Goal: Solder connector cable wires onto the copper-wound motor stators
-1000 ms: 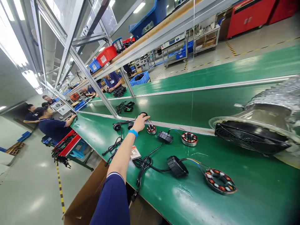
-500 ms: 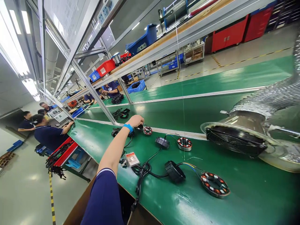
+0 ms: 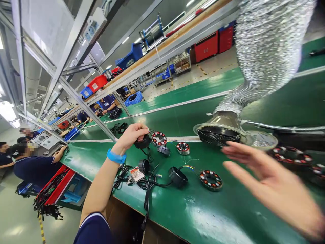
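My left hand point(image 3: 134, 135), with a blue band at the wrist, pinches the wires of a motor stator point(image 3: 159, 138). The stator, ringed with red and white coils, hangs beside the fingers, and a black round housing point(image 3: 142, 141) is just under them. Reaching in from the right edge, my right hand point(image 3: 274, 183) has its fingers stretched out and holds nothing. Beyond it, partly covered, is a stator point(image 3: 291, 156). Two more stators lie on the green bench, a small one point(image 3: 183, 148) and a nearer one point(image 3: 211, 180), wired to black housings, the closest housing point(image 3: 178, 177) among them.
An extraction hood point(image 3: 218, 132) with a silver flexible duct point(image 3: 269, 51) stands over the bench. Black cables point(image 3: 149, 184) and a badge point(image 3: 136, 174) lie near the front edge. A metal upright point(image 3: 86, 108) rises at left; co-workers sit beyond, one in a dark sleeve point(image 3: 35, 166).
My left hand has lifted the stator and housing off the bench and come nearer. My right hand has entered from the right. The view has swung right.
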{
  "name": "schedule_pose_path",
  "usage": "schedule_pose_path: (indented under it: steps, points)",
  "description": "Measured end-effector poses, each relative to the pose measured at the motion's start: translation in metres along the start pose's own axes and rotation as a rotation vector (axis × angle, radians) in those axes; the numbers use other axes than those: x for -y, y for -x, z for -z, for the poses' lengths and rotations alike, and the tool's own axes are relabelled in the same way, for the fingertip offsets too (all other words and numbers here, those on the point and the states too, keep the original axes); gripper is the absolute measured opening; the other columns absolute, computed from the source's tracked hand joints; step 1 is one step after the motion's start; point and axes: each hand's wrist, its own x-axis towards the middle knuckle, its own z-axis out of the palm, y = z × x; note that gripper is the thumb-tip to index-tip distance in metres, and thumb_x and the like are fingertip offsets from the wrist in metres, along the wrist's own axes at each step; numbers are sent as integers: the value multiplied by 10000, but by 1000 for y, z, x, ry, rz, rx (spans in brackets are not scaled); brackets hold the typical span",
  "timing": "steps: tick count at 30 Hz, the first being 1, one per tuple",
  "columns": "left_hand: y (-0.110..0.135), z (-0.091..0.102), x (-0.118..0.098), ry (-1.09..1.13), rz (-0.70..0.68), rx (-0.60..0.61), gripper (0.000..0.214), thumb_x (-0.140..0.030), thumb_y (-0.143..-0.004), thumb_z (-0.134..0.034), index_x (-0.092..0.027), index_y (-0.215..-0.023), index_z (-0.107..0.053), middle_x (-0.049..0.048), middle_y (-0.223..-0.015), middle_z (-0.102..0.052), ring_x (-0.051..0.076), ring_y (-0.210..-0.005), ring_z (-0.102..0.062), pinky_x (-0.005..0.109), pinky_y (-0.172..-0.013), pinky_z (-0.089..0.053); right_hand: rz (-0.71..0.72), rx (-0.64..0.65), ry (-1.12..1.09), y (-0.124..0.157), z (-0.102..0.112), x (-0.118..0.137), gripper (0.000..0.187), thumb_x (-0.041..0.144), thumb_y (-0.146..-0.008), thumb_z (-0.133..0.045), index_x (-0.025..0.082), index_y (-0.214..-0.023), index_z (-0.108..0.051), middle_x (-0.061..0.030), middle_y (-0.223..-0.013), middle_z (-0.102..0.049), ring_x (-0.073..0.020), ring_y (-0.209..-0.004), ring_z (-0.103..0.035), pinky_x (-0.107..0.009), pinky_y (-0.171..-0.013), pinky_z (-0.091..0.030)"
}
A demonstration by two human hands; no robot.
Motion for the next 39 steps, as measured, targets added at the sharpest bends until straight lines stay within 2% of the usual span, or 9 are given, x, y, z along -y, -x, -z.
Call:
schedule_pose_path:
  steps: [4,7,11,17,20,26,31,34,39]
  points:
    - [44,-64,-23,100,104,182,379,-474,-772,-836,-147,-839,-658,-74,-633,-443,48,-541,-305,226,-544,-202,-114,152,-145,17,-31,45,764,540,-988,-717,345,-1656,-404,-126,-1536,-653,-292,-1312,-722,-439,-1056,-662]
    - [61,-102,-18,124,162,283,405,-516,-784,-819,-146,-843,-667,-54,-660,-488,59,-566,-340,235,-568,-246,-101,233,-143,38,-30,61,732,483,-978,-738,343,-1633,-444,-109,-1493,-693,-275,-1276,-744,-416,-1020,-675]
    - [67,-136,10,58,246,381,399,-496,-755,-844,-137,-863,-710,-19,-718,-574,90,-640,-418,250,-615,-307,-67,195,43,68,-3,52,580,368,-975,-713,332,-1534,-559,-77,-1411,-744,-258,-1226,-764,-392,-1019,-667]
    - [71,-184,49,-30,334,645,431,-561,-804,-813,-139,-774,-726,-19,-698,-591,104,-677,-452,257,-652,-348,-59,283,182,110,33,21,752,212,-905,-670,332,-1624,-482,-64,-1367,-761,-241,-1142,-782,-357,-914,-670]
    - [72,-205,62,-24,483,704,534,-669,-755,-847,-151,-782,-718,-44,-600,-535,92,-592,-431,248,-587,-305,-120,332,189,127,39,7,763,195,-867,-672,322,-1602,-516,-63,-1347,-768,-251,-1130,-780,-374,-911,-664]
    - [63,-221,74,161,660,675,663,-673,-508,-997,-138,-796,-729,14,-762,-696,95,-657,-613,245,-691,-491,-166,232,179,134,43,6,606,300,-951,-689,312,-1542,-557,-83,-1447,-699,-278,-1286,-703,-428,-1049,-601]
    - [59,-221,71,224,734,661,679,-608,-431,-1047,-126,-803,-745,16,-751,-700,90,-640,-618,243,-677,-506,-21,113,201,129,30,27,166,222,-1026,-650,280,-1164,-720,-41,-1045,-740,-200,-956,-696,-366,-869,-536]
    - [59,-220,69,224,753,635,654,-575,-426,-1057,-121,-767,-731,20,-752,-699,86,-644,-620,240,-681,-508,22,82,195,130,22,30,164,134,-1022,-632,258,-1083,-720,-17,-938,-728,-172,-848,-652,-352,-799,-482]
    - [61,-221,69,256,762,610,682,-550,-363,-1071,-119,-783,-749,17,-752,-704,91,-657,-624,242,-686,-508,100,82,183,130,20,25,226,50,-1002,-624,249,-1079,-697,5,-934,-759,-164,-897,-691,-367,-855,-472]
